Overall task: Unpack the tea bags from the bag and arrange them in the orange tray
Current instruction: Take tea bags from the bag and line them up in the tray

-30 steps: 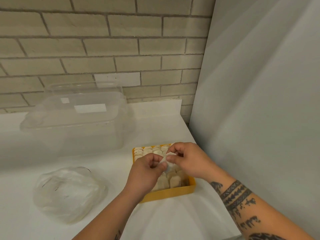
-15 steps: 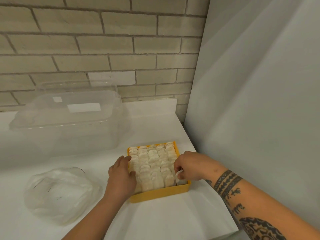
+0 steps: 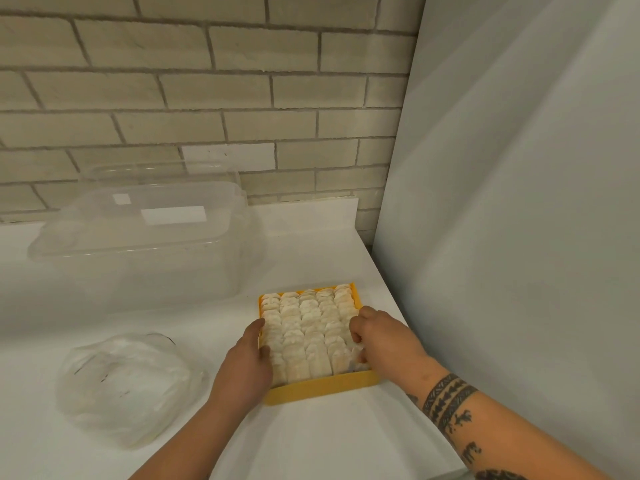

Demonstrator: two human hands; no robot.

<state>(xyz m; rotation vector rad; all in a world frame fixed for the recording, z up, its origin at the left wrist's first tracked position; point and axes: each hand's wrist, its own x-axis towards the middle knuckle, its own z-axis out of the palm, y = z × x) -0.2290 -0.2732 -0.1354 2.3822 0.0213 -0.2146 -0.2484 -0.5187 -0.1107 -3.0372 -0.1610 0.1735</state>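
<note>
- White counter [image 3: 311, 438]: carries every item below and stands against a pale brick wall.
- Large clear plastic storage box [image 3: 138, 244]: lidded, at the back left, well apart from my hands.
- Crumpled clear plastic bag [image 3: 121, 386]: lies at the near left. I cannot tell whether any tea bags remain inside.
- Rectangular orange plastic tray [image 3: 322, 389]: sits between my hands, long axis running away from me.
- Pale paper tea bags [image 3: 304, 334]: five overlapped columns along that axis, filling nearly the whole tray.
- Left hand [image 3: 242, 365]: relaxed, grasping nothing, fingers laid against the tray's left wall and leftmost column.
- Right hand [image 3: 381, 341]: fingers curled, pinching one tea bag.
- Single white tea bag [image 3: 356, 355]: at the tray's near right corner, directly under my pinch.
- Finding: the open slot appears to lie straight below my right hand, at the near end of the rightmost column. The next move looks like a short push down by that hand, with the left bracing.
</note>
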